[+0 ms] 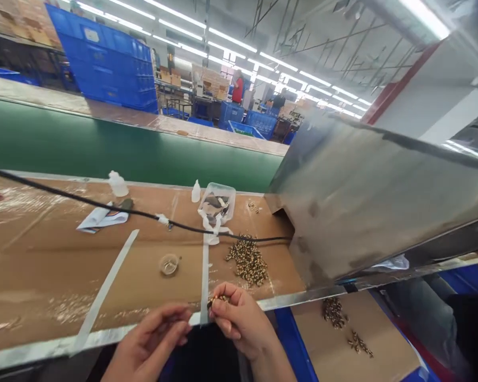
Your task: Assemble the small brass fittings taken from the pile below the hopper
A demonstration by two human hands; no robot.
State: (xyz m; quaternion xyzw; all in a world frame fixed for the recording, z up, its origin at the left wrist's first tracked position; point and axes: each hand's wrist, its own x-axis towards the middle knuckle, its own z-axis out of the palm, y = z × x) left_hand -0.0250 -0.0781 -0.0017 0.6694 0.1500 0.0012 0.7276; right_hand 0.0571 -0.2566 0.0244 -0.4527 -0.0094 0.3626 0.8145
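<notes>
My right hand [242, 323] is curled above the table's front edge, with several small brass-coloured parts [220, 298] between thumb and fingers. To its left, my left hand [151, 339] has thumb and fingertips pinched together; what they hold, if anything, is too small to tell. The two hands are close but apart. Just beyond my right hand lies a heap of small brass-and-dark parts [249, 260] on the brown table covering. A small round clear dish [169, 264] sits farther left, beyond my left hand.
A black cable [115, 208] crosses the table into a metal housing [366, 196] at right. Behind it stand a clear plastic box [230, 204] and white bottles [196, 191]. A green conveyor belt [123, 148] runs behind. More parts [333, 313] lie on cardboard [322, 345] at lower right.
</notes>
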